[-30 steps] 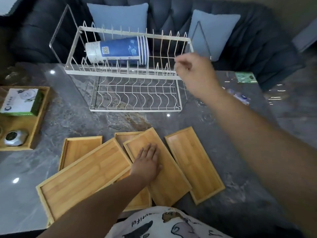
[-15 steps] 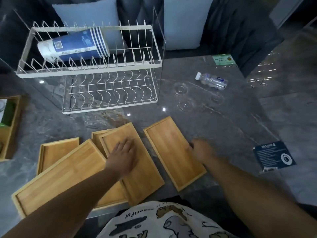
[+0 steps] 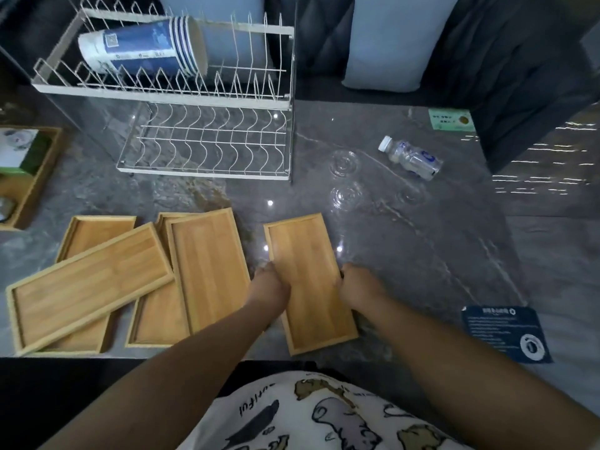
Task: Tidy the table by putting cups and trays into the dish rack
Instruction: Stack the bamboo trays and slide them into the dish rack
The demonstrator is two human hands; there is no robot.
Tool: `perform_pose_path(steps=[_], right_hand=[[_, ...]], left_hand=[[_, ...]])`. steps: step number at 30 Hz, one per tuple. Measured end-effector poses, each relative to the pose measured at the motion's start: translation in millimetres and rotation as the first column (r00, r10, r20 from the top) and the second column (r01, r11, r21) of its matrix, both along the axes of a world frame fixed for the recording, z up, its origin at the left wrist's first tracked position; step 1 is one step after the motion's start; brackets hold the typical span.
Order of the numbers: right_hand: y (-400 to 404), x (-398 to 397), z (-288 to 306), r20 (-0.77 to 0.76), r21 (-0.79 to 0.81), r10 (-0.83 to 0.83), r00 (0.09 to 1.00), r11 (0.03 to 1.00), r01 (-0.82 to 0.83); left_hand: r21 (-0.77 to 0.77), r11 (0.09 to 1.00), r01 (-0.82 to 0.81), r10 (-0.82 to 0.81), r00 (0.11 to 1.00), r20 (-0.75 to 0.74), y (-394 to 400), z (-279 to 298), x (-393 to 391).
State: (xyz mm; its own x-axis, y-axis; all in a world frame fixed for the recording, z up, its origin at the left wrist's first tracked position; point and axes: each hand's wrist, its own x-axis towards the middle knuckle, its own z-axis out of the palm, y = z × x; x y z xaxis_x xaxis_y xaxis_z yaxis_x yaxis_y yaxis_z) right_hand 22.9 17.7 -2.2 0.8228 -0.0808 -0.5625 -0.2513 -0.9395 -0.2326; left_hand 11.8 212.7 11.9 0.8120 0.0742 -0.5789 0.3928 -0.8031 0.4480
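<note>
Dark grey stone makes up the big table [image 3: 406,254], and a dark sofa with pale blue cushions [image 3: 389,40] sits behind it. At the back of the table stands a white wire dish rack [image 3: 207,102] with two levels. A stack of blue paper cups [image 3: 146,48] lies on its side in the top level, and the bottom level holds nothing. Near the front edge are wooden trays. Four of them lie in a messy pile [image 3: 130,280] on the left, some on top of others. One more tray [image 3: 308,284] lies flat by itself, just to the right of the pile. The left hand [image 3: 269,287] is curled on that tray's left edge, and the right hand [image 3: 360,287] is curled on its right edge, so both hands grip it. A small clear bottle [image 3: 410,158] lies on its side farther right. A dark blue card [image 3: 506,332] lies near the right arm, and a green card [image 3: 451,119] sits by the far edge.
</note>
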Motion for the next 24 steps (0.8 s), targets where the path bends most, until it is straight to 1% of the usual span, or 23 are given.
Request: perform_pose_path(steps=[2, 4, 5, 7, 9, 12, 14, 16, 18, 19, 22, 24], right_hand=[[1, 2, 1, 0.003, -0.005, 0.015, 1.000, 1.000, -0.015], [5, 2, 2, 0.004, -0.013, 0.018, 1.000, 1.000, -0.018], [6, 2, 3, 0.004, -0.014, 0.004, 1.000, 1.000, -0.004], [7, 1, 2, 0.016, 0.008, -0.041, 0.999, 0.999, 0.041], [6, -1, 1, 0.021, 0.053, -0.092, 0.996, 0.994, 0.091], [0, 1, 1, -0.033, 0.162, -0.207, 0.978, 0.964, 0.210], [-4, 3, 1, -0.122, 0.284, -0.307, 0.944, 0.900, 0.330], [-7, 3, 3, -0.217, 0.370, -0.384, 0.898, 0.819, 0.440], [-12, 3, 9, -0.295, 0.421, -0.418, 0.859, 0.750, 0.510], [-14, 4, 14, -0.321, 0.444, -0.419, 0.849, 0.725, 0.526], [-21, 9, 40, -0.328, 0.519, -0.405, 0.853, 0.678, 0.521], [-26, 12, 62, -0.257, 0.605, -0.415, 0.873, 0.635, 0.480]], left_hand=[[-0.026, 0.993, -0.113, 0.112, 0.993, -0.021, -6, 3, 4], [-0.058, 0.970, -0.235, 0.230, 0.970, -0.081, -10, 3, 9], [-0.078, 0.961, -0.266, 0.256, 0.959, -0.123, -11, 3, 10], [-0.099, 0.945, -0.313, 0.294, 0.941, -0.169, -10, 2, 12], [-0.155, 0.892, -0.425, 0.397, 0.900, -0.181, -9, 4, 12], [-0.249, 0.823, -0.511, 0.479, 0.859, -0.178, -9, 9, 13], [-0.320, 0.793, -0.519, 0.483, 0.855, -0.190, -7, 12, 15], [-0.322, 0.804, -0.500, 0.464, 0.866, -0.187, -1, 16, 16], [-0.328, 0.803, -0.498, 0.455, 0.867, -0.201, 4, 17, 18], [-0.355, 0.789, -0.502, 0.452, 0.865, -0.217, 6, 20, 19], [-0.459, 0.745, -0.484, 0.427, 0.875, -0.229, 14, 39, 22], [-0.577, 0.702, -0.417, 0.393, 0.903, -0.175, 21, 59, 25]])
